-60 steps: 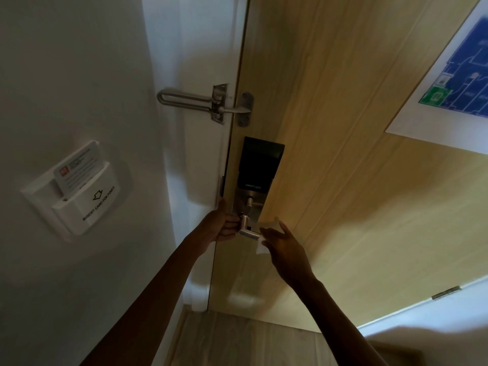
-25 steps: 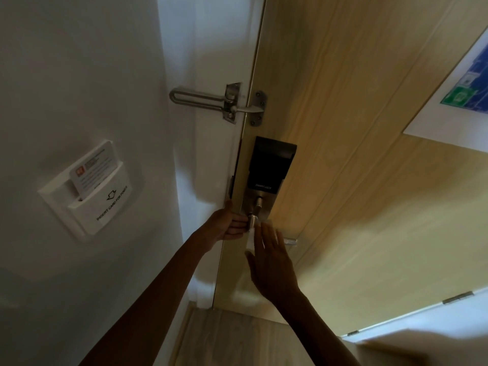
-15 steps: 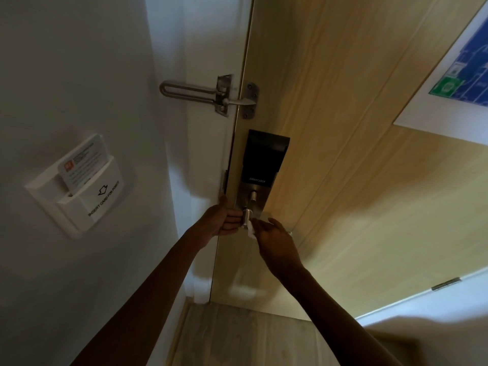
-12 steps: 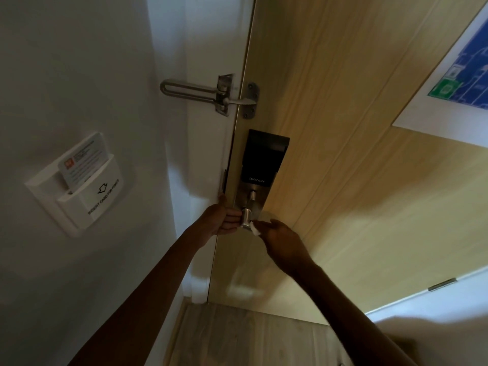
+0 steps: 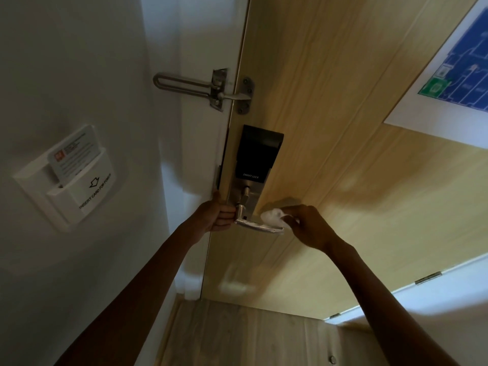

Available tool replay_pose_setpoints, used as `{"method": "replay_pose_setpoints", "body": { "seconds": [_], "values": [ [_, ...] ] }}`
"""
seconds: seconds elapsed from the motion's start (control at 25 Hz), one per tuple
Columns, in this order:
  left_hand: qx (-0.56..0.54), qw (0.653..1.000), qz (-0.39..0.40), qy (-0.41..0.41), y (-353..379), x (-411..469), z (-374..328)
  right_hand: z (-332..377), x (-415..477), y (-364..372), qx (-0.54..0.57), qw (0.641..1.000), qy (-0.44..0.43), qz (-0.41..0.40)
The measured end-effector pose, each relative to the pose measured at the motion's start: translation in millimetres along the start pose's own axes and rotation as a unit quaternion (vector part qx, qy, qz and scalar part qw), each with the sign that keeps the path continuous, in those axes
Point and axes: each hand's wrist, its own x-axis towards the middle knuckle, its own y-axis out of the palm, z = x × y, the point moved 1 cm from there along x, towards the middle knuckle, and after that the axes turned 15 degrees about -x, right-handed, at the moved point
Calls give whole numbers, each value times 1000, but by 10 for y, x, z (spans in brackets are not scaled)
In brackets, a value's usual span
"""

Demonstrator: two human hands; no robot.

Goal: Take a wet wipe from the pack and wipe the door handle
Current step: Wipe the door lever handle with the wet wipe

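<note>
The right hand point(image 5: 309, 225), its grip pinched on the balled wet wipe point(image 5: 273, 216), has slid from the root of the door handle point(image 5: 257, 226) to its tip, so most is wiped, while the left hand point(image 5: 215, 216) grips the door edge point(image 5: 224, 180)

A crumpled white wet wipe point(image 5: 273, 217) is pinched in the right hand point(image 5: 310, 228) against the far end of a silver door handle point(image 5: 258, 226), while the door edge point(image 5: 224, 191) beside a black smart lock point(image 5: 257, 154) is gripped by the left hand point(image 5: 216, 216).

White wipe point(image 5: 273, 217), silver handle point(image 5: 260, 227)
</note>
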Motion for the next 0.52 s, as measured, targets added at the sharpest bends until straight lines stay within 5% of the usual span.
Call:
{"method": "replay_pose_setpoints", "body": {
  "seconds": [0.12,0.2,0.52],
  "values": [
    [2,1000,-1,3,3,-14,-2,115,-187,63,-7,997,-47,56],
    [7,1000,-1,4,1,-8,-5,143,-182,33,24,996,5,91],
    [23,1000,-5,2,-10,44,3,305,-11,456,-46,999,-6,-15]
  ]
}}
